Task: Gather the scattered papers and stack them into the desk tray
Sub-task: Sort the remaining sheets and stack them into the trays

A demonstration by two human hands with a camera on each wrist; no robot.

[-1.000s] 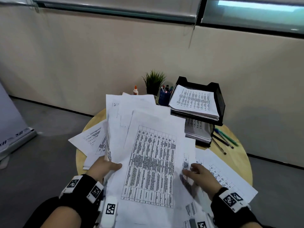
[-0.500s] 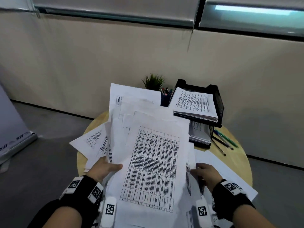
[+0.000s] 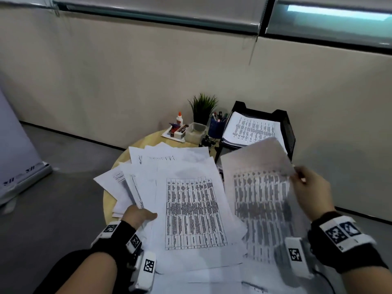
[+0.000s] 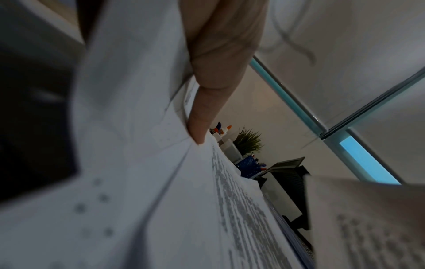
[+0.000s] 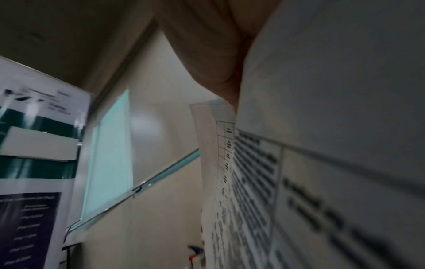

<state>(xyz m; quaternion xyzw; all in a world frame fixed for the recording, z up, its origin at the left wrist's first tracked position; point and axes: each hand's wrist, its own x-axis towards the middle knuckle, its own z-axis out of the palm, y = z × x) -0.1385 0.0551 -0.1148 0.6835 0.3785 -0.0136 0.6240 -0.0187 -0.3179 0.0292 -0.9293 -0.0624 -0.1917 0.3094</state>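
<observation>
My left hand (image 3: 139, 216) grips the left edge of a fanned bundle of printed papers (image 3: 191, 209) held above the round table; its thumb (image 4: 202, 118) presses on top in the left wrist view. My right hand (image 3: 308, 188) pinches the right edge of a separate sheet (image 3: 261, 204) with a blurred table print, lifted to the right of the bundle; the same sheet (image 5: 299, 163) fills the right wrist view. The black desk tray (image 3: 286, 128) stands at the table's back right with a stack of papers (image 3: 250, 129) in its top tier.
Wooden round table (image 3: 144, 141) against a beige wall. At its back stand a glue bottle (image 3: 179, 118), a small potted plant (image 3: 202, 108), a clear box (image 3: 196, 131) and a blue pen cup (image 3: 216, 126). More sheets (image 3: 112, 179) lie at the left. Grey floor around.
The bundle has tilted down and away, uncovering the items at the back. My right hand left the bundle's lower right edge and rose to the right, lifting a separate sheet.
</observation>
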